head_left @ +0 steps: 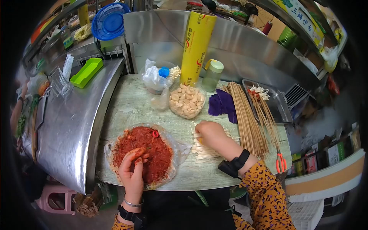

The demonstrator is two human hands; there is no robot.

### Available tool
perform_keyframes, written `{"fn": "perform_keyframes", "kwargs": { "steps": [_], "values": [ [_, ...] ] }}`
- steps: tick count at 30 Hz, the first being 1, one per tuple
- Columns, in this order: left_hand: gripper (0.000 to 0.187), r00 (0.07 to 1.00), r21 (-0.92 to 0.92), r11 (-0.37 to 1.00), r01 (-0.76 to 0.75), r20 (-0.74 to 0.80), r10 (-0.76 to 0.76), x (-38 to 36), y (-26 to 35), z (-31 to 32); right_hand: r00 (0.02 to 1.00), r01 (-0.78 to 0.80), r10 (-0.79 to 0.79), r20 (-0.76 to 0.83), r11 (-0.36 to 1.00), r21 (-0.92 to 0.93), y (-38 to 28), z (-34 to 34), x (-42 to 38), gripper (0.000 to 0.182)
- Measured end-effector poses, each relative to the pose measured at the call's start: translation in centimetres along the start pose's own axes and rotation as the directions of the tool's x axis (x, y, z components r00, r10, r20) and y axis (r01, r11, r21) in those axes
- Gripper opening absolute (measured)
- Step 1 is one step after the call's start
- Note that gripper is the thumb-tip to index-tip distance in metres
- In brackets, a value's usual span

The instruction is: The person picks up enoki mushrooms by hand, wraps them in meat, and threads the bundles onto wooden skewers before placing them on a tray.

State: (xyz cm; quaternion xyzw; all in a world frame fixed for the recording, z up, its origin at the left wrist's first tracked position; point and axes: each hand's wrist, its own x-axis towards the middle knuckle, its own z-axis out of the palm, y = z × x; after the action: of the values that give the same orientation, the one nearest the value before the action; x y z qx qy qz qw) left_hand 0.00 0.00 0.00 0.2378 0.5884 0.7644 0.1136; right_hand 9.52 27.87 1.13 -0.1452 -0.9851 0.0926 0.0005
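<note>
The head view is showing red paste lying in an open plastic bag. Above the paste, the left hand is holding its smeared fingers curled near the thumb, probably so drips are landing back in it; whether anything is pinched there, I cannot tell. Right of the paste, the right hand is bending into white strips, fingers drawn in, its back hiding whether it is gripping one. The strips are lying close to the paste, likely for short reaches. Beyond the paste, a jar of pale pieces is standing before a yellow roll. Farther right of the paste, skewers are lying roughly lengthwise, seemingly for easy picking, and scissors are resting by the table's right edge. The paste is crowding the near-left edges, while bare tabletop beyond it is leaving the left hand more room
</note>
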Motion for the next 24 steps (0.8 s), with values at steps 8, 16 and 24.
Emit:
{"fn": "perform_keyframes", "kwargs": {
  "steps": [8,16,24],
  "values": [
    [0.019,1.0,-0.007,1.0,-0.011,-0.022,0.011,0.2,0.4,-0.3,0.988,-0.073,0.135,-0.077,0.843,0.532,1.9,-3.5,-0.6,0.015],
    [0.019,1.0,-0.021,1.0,0.012,-0.025,-0.012,0.2,0.3,-0.3,0.931,-0.123,0.355,-0.088,0.531,0.838,7.1,-6.2,-2.5,0.017],
    [0.019,0.999,0.016,1.0,0.021,-0.033,-0.021,0.3,0.3,-0.2,0.826,0.077,0.436,-0.357,0.541,0.837,7.8,-10.1,-4.2,0.015]
  ]
}}
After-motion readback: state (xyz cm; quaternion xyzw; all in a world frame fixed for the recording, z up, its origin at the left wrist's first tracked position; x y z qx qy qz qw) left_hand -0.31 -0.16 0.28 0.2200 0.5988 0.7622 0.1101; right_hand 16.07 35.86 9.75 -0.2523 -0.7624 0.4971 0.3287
